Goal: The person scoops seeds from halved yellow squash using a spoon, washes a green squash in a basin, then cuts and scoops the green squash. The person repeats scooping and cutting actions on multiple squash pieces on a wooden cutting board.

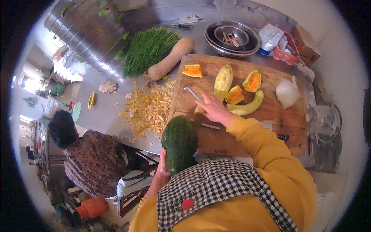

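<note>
My left hand (164, 163) supports a large dark green squash (179, 142) from its left side, against my checked apron at the table edge. Over the cutting board (232, 139), my right hand (214, 108) has its fingers at the end of a metal peeler (192, 93), which appears pinched between them. Beside that hand lie a peeled squash (223, 81), a curved peeled piece (246, 106) and cut pieces with orange flesh (234, 95) (252, 81). Another orange wedge (192, 70) rests at the board's upper left. A slim tool (210, 126) lies beneath my right wrist.
Peelings (149, 108) heap left of the board. Behind are a butternut squash (172, 58), green chives (147, 47) and nested steel bowls (232, 37). A plastic bag (287, 92) sits on the board's right. A person (92, 162) sits at the left, near a chair (136, 185).
</note>
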